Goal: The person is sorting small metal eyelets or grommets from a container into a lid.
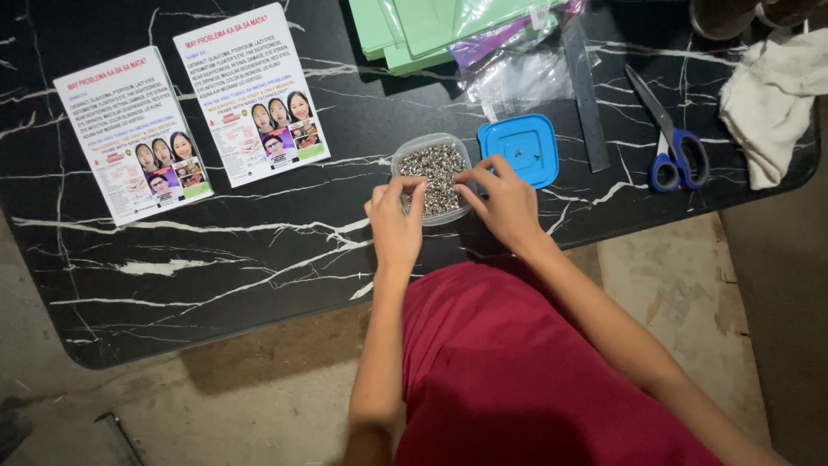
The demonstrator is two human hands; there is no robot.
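A small clear plastic tub [407, 156] full of tiny silver metal pieces [438, 168] stands on the black marbled table [259, 250] near its front edge. My left hand [394, 223] rests at the tub's near left rim, fingers curled and fingertips touching the pieces. My right hand [504, 203] reaches in from the right, thumb and forefinger pinched over the pieces at the tub's right side. Whether a piece sits between the fingers is too small to tell. The tub's blue lid [519, 148] lies flat just right of it.
Two printed leaflets [134, 134] [252, 93] lie at the left. Green paper sheets [414, 30] and clear plastic bags [517, 73] sit at the back. Blue-handled scissors [673, 147], a dark ruler [586, 95] and a white cloth [772, 99] lie to the right.
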